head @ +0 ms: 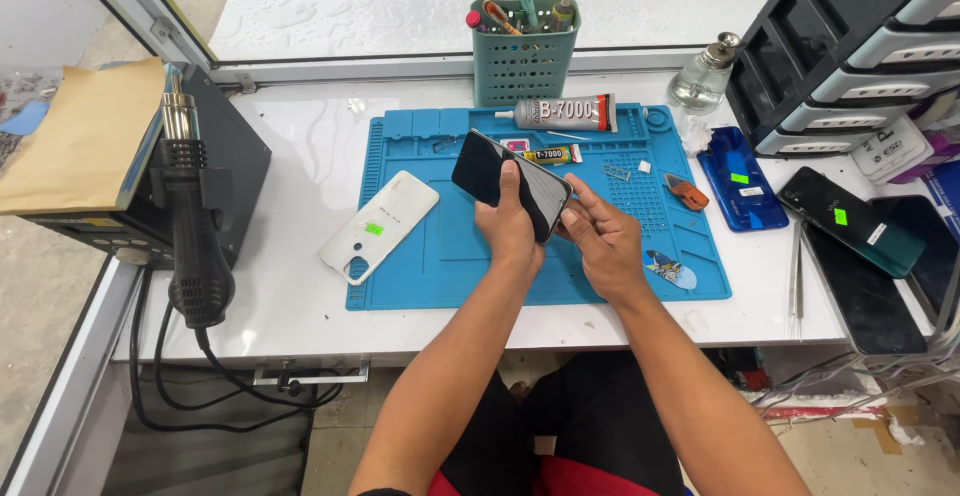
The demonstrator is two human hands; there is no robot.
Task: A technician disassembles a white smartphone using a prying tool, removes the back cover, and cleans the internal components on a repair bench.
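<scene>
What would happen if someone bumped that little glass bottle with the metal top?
The glass bottle looks wide at the bottom and narrow on top, so it would probably slide before tipping. It stands near the drawer unit, which might stop it. Being clear glass, it could likely crack if it fell off the white table.

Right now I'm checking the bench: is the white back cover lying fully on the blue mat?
No, the white back cover overlaps the blue mat's left edge, partly resting on the white table.
</scene>
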